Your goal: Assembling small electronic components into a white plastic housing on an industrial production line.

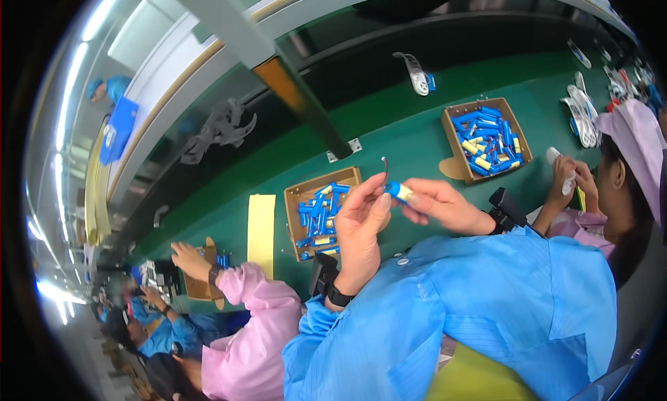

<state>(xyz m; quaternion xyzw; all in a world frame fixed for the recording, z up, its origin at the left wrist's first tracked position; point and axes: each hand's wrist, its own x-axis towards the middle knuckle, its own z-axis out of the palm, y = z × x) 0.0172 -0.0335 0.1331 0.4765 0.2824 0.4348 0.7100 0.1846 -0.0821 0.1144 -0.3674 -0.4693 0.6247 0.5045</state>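
Between my two hands is a small blue cylindrical battery [397,190] with a pale yellow wrap, and a thin dark lead with a small white tip sticks up from its left end. My right hand [448,205] grips the yellow part between thumb and fingers. At the lead end, my left hand [363,224] is closed in a pinch; its fingertips partly cover that end. Just beyond my left hand stands a cardboard box [289,213] of loose blue batteries. A second cardboard box [526,151], also full of blue and yellow-wrapped batteries, sits farther right.
A yellow sheet [261,234] lies on the green table [410,147] left of the nearer box. A metal post [306,109] rises behind it. A white curved part [417,76] lies at the back. Co-workers sit close: a pink sleeve [260,293] at left, a pink cap [636,140] at right.
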